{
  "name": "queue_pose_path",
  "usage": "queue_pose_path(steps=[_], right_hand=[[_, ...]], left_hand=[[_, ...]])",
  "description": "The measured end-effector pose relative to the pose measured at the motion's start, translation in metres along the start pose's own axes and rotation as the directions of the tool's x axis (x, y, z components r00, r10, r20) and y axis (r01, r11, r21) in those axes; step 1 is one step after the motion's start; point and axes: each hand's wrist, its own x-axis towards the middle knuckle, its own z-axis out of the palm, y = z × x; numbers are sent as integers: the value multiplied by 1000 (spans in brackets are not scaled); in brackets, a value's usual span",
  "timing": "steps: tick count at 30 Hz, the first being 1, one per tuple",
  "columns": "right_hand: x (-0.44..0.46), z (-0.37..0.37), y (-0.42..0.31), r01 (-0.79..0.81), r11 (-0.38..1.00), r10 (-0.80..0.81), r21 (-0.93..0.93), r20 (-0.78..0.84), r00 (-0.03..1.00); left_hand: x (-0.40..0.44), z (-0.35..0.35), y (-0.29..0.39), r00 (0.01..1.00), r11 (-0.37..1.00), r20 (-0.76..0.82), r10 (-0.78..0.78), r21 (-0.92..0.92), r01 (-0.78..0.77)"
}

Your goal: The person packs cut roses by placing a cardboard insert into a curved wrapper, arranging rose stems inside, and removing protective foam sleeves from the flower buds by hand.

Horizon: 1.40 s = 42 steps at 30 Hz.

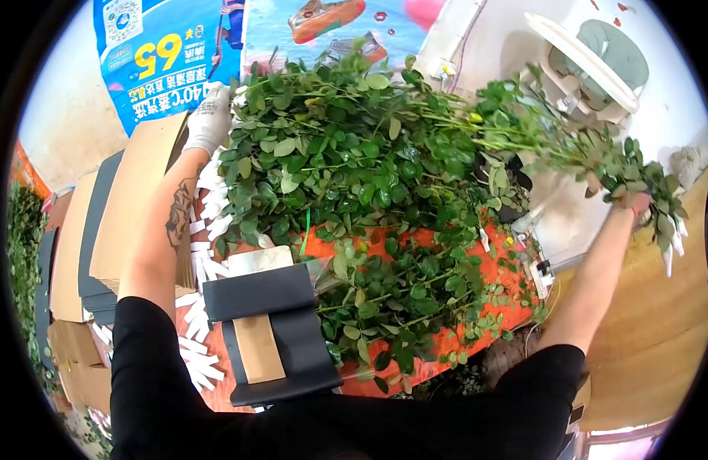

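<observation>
At the upper left, my left hand [210,121], in a white glove, is at the left edge of a big pile of leafy green stems [346,146], beside white-wrapped ends; its fingers are partly hidden. Far to the right, my right hand [636,202] is closed round a bunch of leafy stems [584,149]. White tips [673,249] hang below that hand, and the bunch stretches left toward the pile. A second, smaller heap of leafy stems [408,291] lies nearer to me on the red-orange table [492,268].
Black sheets with a brown strip [258,349] lie in front of me. White paper pieces [197,360] line the table's left side, next to stacked cardboard [132,207]. At the upper right are a white round-rimmed object [584,61] and a wooden board [653,330].
</observation>
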Motion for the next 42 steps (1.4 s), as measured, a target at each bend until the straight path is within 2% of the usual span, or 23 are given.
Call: queue_pose_path(steps=[3,5,7,9,11,13,14,15,16,17,19,20,24,29,30,31,32,33,34,36,37,38,42], right_hand=[[-20,59,44,393,780,-456,-487,-10,890],[-37,95,46,494,822,-549,-282,-167,819],[-37,88,22,399,916,-385,32,-199,901],[-49,50,-22,15,929,-10,371,-16,1000],[-55,19,-43,-140,900,113,412,91,989],[-44,4,-8,39,986,-45,164,34,998],[-35,-5,22,249,942,-245,-223,45,968],[-24,-16,53,464,642,-466,-611,170,868],[-16,-25,74,546,524,-535,-653,246,808],[-1,-41,91,592,592,-545,-547,269,794],[-52,-2,17,85,996,-86,9,100,991],[-55,-4,6,-22,984,14,174,51,999],[-6,-90,13,131,944,-126,303,-36,991],[-94,21,-42,92,834,-38,544,-111,993],[-85,7,-20,308,946,-307,-97,25,951],[-75,-9,3,508,577,-548,-639,158,821],[-82,-1,5,462,410,-541,-786,199,818],[-91,15,-4,362,853,-366,-375,63,928],[-103,37,-19,182,963,-169,201,-77,983],[-112,37,-36,72,924,-86,375,20,996],[-121,31,-40,306,944,-297,-127,87,951],[-130,24,-43,482,664,-493,-571,150,857],[-150,2,-62,630,552,-629,-546,223,745]], left_hand=[[0,14,44,999,999,28,40,-1,-40],[3,22,64,1000,979,3,19,204,-19],[18,29,51,999,989,38,19,144,-25],[18,25,37,997,997,49,52,52,-54],[19,20,32,992,984,11,129,123,-129],[25,34,35,990,981,-10,144,130,-141],[25,41,43,995,989,33,92,112,-95],[24,46,50,996,994,75,42,100,-49],[24,47,54,997,994,69,46,98,-53],[19,48,57,997,996,77,8,90,-15],[17,52,47,995,987,95,-10,161,-6],[13,54,39,994,986,107,-12,164,-6],[2,65,27,976,997,217,-1,72,-15],[3,71,47,990,999,141,9,40,-15],[5,70,61,999,999,44,23,31,-24],[3,60,81,996,996,-40,85,21,-84],[0,46,104,982,989,-119,145,21,-144],[-1,32,125,952,958,-155,264,-72,-277],[-1,23,145,905,900,-202,373,-158,-407],[2,34,182,701,686,-265,662,-164,-709],[-1,33,206,694,663,-124,709,-218,-716],[-3,32,228,665,642,13,747,-275,-716],[-13,64,278,745,750,112,657,-199,-631]])
